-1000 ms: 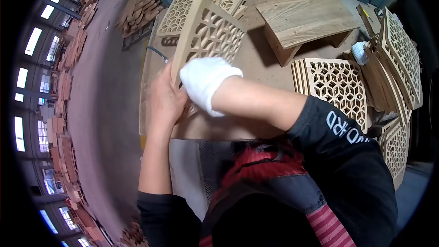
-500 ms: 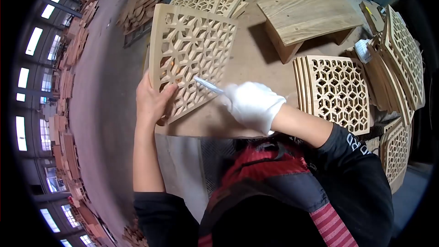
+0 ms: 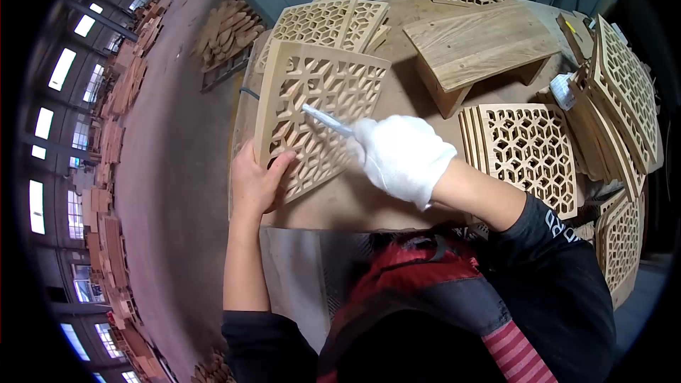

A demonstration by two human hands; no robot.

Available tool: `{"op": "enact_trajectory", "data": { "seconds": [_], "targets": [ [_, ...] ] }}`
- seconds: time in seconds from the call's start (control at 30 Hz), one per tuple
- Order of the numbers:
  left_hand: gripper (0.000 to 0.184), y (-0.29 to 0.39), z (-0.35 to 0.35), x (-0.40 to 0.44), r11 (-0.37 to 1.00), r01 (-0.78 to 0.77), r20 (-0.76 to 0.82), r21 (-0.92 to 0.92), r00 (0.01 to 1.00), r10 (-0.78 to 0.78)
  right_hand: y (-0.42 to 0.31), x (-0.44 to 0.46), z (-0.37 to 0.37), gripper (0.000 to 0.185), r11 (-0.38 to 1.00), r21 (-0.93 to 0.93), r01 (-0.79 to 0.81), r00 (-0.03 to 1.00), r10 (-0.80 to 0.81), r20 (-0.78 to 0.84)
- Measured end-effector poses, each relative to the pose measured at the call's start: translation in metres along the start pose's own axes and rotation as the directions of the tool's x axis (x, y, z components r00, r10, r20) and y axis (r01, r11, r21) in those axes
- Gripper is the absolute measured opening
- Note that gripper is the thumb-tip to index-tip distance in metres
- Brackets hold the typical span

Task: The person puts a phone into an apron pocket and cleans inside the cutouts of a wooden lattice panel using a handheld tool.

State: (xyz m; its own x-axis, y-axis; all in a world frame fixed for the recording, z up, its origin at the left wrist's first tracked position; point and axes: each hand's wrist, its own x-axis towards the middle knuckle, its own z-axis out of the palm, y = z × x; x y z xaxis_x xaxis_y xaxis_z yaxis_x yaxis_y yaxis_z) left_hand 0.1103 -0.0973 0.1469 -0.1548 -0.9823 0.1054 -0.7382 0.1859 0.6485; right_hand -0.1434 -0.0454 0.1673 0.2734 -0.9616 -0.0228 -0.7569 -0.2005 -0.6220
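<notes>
My left hand (image 3: 258, 179) grips the lower left edge of a wooden lattice panel (image 3: 323, 85), with the thumb on its front face. The panel is pale wood, cut through with a star pattern, and stands tilted above the table. In a white glove, my right hand (image 3: 406, 157) is closed round a slim grey stick-like tool (image 3: 328, 120). The tool's tip lies against the panel's face, near the middle, at one of the cut-outs. Whether the tip is inside the opening I cannot tell. The glove hides the tool's other end.
A low wooden stool-like stand (image 3: 482, 46) is on the table (image 3: 404, 92). Stacked lattice panels (image 3: 532, 152) lie to the right, with curved panels (image 3: 624, 92) beyond them. More panels (image 3: 312, 21) lie behind the held one. Wood pieces (image 3: 230, 28) are piled off to the left.
In the view, the held panel and my left hand have shifted right and down, along with the surroundings. The tool's tip now touches higher on the panel's pattern.
</notes>
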Motion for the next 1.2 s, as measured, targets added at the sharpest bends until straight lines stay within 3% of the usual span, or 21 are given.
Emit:
{"op": "enact_trajectory", "data": {
  "seconds": [0.23, 0.27, 0.4, 0.43, 0.5, 0.57, 0.63, 0.73, 0.87, 0.9, 0.97, 1.07, 1.1, 1.2],
  "targets": [
    [0.035, 0.011, 0.004, -0.009, 1.0, -0.029, -0.034, -0.01, 0.999, 0.028, -0.012, 0.004, -0.005, 0.023, 0.998, 0.005, 0.062, 0.998, -0.062, 0.011],
    [0.033, 0.015, 0.006, -0.01, 1.0, 0.003, -0.024, 0.023, 1.0, -0.002, -0.012, 0.004, -0.009, 0.021, 0.991, -0.008, 0.132, 0.991, -0.132, -0.003],
    [0.032, 0.033, 0.018, -0.019, 0.991, -0.114, 0.012, 0.075, 0.993, 0.113, -0.01, 0.035, 0.004, 0.022, 0.952, -0.22, 0.213, 0.967, -0.238, -0.094],
    [0.031, 0.034, 0.018, -0.018, 0.994, -0.085, 0.011, 0.072, 0.996, 0.084, -0.025, 0.038, -0.016, 0.02, 0.966, -0.2, 0.166, 0.986, -0.16, 0.045],
    [0.031, 0.038, 0.018, -0.011, 0.997, -0.036, 0.0, 0.062, 0.999, 0.036, -0.025, 0.047, -0.018, 0.02, 0.956, -0.21, 0.203, 0.979, -0.193, 0.067],
    [0.029, 0.03, 0.018, -0.006, 0.996, -0.061, 0.007, 0.065, 0.998, 0.061, -0.022, 0.039, -0.014, 0.019, 0.938, -0.27, 0.217, 0.976, -0.213, 0.044],
    [0.03, 0.022, 0.02, -0.005, 0.997, -0.079, -0.013, 0.0, 0.997, 0.079, -0.017, 0.034, -0.006, 0.019, 0.982, -0.158, 0.1, 0.994, -0.106, -0.034],
    [0.031, 0.037, 0.022, -0.009, 0.997, -0.081, -0.009, -0.002, 0.997, 0.081, -0.013, 0.036, -0.005, 0.02, 0.981, -0.178, 0.082, 0.995, -0.09, -0.033],
    [0.031, 0.035, 0.022, -0.007, 0.994, -0.093, 0.024, 0.06, 0.996, 0.091, -0.022, 0.04, -0.023, 0.024, 0.957, -0.231, 0.176, 0.984, -0.161, 0.081],
    [0.03, 0.033, 0.023, -0.005, 0.994, -0.111, 0.001, 0.001, 0.994, 0.111, -0.016, 0.042, -0.013, 0.022, 0.955, -0.203, 0.217, 0.974, -0.227, -0.028],
    [0.029, 0.039, 0.017, -0.005, 1.0, 0.025, 0.058, 0.014, 0.998, -0.026, -0.008, 0.03, -0.002, 0.022, 0.955, -0.233, 0.184, 0.98, -0.197, -0.031],
    [0.026, 0.016, 0.008, 0.003, 0.998, 0.045, -0.029, -0.041, 0.999, -0.046, -0.001, -0.003, -0.008, 0.024, 0.996, -0.093, 0.004, 0.987, 0.011, 0.157],
    [0.026, 0.005, 0.005, 0.003, 0.992, 0.069, -0.029, -0.104, 0.997, -0.072, 0.009, -0.009, 0.001, 0.027, 0.992, -0.121, -0.037, 0.946, 0.074, 0.317],
    [0.026, -0.005, -0.002, 0.002, 0.997, 0.038, 0.008, -0.063, 0.999, -0.037, 0.034, -0.015, 0.037, 0.031, 0.986, -0.09, -0.139, 0.925, 0.161, 0.345]
  ]
}}
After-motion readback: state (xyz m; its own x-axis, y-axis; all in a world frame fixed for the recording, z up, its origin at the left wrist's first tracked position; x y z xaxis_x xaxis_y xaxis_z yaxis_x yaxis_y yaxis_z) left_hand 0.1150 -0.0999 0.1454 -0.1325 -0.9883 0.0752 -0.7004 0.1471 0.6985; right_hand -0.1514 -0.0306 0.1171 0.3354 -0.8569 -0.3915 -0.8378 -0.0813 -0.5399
